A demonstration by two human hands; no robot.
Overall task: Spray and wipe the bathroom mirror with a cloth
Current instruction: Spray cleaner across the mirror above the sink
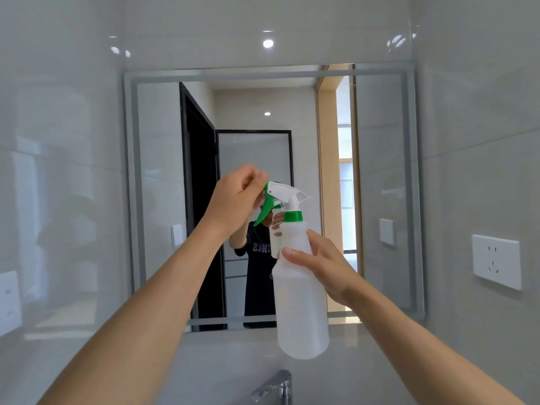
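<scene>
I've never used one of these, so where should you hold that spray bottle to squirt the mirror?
Probably wrap a hand from the right around the spray bottle's narrow shoulder, under the green collar. The right hand grips there now. The green trigger faces the mirror, within a forefinger's reach.

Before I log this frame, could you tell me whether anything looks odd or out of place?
No cloth shows anywhere. Otherwise nothing stands out: the right hand holds the spray bottle upright while the left hand pinches its nozzle.

bare forearms [163,287], no sleeves
</scene>
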